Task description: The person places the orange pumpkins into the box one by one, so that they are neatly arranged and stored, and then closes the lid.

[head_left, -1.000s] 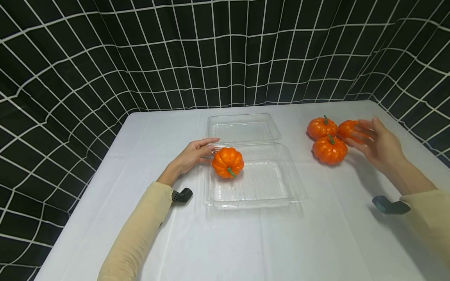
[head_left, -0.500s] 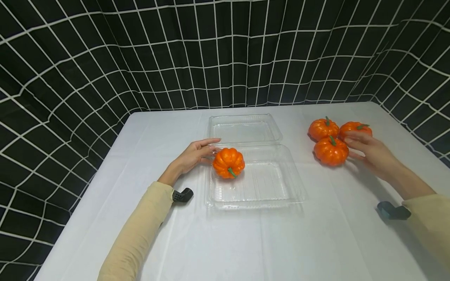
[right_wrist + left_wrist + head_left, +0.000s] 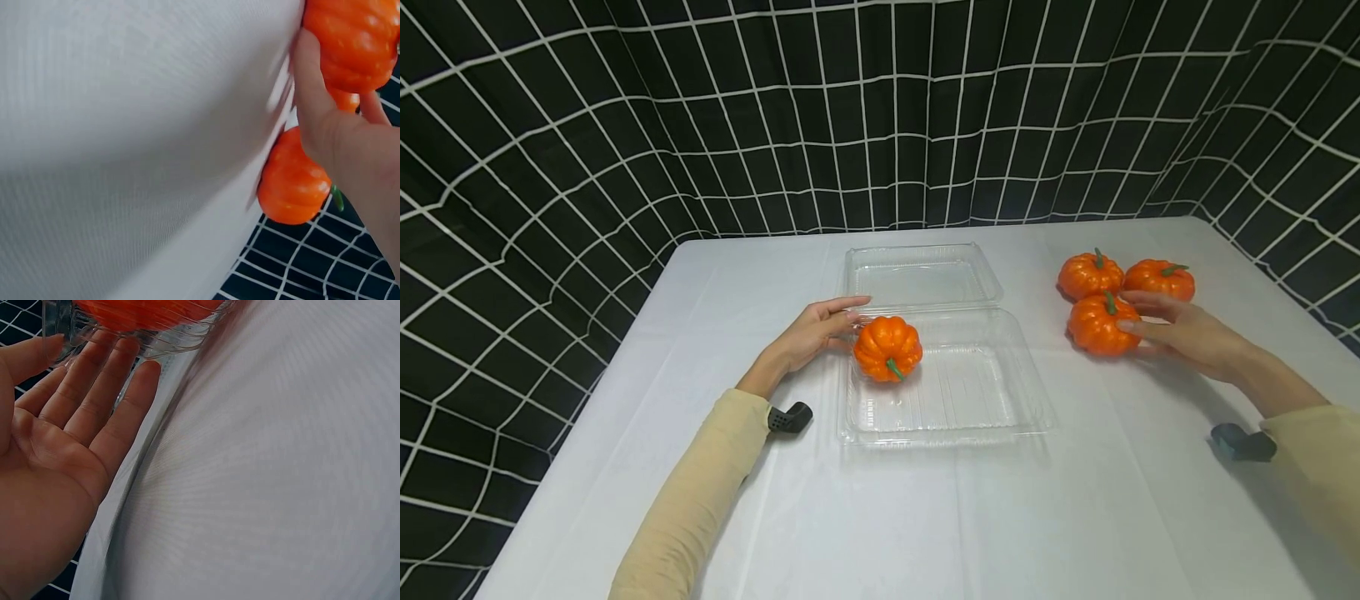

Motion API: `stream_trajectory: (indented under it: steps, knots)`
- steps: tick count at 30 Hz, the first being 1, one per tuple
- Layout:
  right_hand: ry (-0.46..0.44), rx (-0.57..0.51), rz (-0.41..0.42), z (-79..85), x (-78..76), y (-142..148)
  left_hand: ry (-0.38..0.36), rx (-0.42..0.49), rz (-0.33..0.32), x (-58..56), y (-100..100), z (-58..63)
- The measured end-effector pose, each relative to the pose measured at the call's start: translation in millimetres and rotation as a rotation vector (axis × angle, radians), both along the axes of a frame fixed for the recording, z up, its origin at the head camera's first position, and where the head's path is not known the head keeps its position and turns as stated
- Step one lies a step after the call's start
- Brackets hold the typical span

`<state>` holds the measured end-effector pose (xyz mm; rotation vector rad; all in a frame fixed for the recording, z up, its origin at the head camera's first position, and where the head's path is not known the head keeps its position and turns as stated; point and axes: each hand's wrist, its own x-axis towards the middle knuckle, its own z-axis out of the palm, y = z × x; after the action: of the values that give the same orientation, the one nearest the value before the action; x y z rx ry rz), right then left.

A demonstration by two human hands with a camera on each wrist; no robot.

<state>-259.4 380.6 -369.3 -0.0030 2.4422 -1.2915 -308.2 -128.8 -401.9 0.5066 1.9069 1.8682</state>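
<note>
A clear plastic clamshell container [image 3: 958, 421] lies opened flat, with one orange mini pumpkin [image 3: 887, 348] in the left part of its near half. My left hand [image 3: 811, 335] is at the container's left side, fingers fairly straight; in the left wrist view the fingertips [image 3: 128, 347] meet its clear wall. To the right, my right hand [image 3: 1187, 333] grips the nearest of three grouped pumpkins [image 3: 1093, 327], thumb on the near side and fingers behind it. In the right wrist view this pumpkin [image 3: 356, 44] sits between thumb and fingers.
Two more pumpkins stand just behind the gripped one: one at back left [image 3: 1086, 275], one at back right [image 3: 1161, 279]. The container's lid half [image 3: 917, 279] extends toward the back. A white cloth covers the table [image 3: 880, 525], and a black gridded curtain [image 3: 895, 117] surrounds it.
My right hand has come down and left from the back-right pumpkin to the nearest one and closed round it, shifting it slightly left. My left hand has stayed at the container.
</note>
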Motion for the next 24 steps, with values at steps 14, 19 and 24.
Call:
stream_trajectory:
  steps: [14, 19, 24]
  knots:
    - [-0.034, -0.055, 0.023, 2.3, 6.8, 6, 0.004, -0.011, 0.003, -0.2, 1, 0.4]
    - [0.021, 0.040, -0.014, 5.0, 6.5, 5, 0.001, -0.011, 0.008, -0.1, 1, 0.4]
    - [0.099, 0.153, -0.039, 15.2, 4.6, -1, -0.002, -0.009, 0.010, 0.6, 1, 0.6]
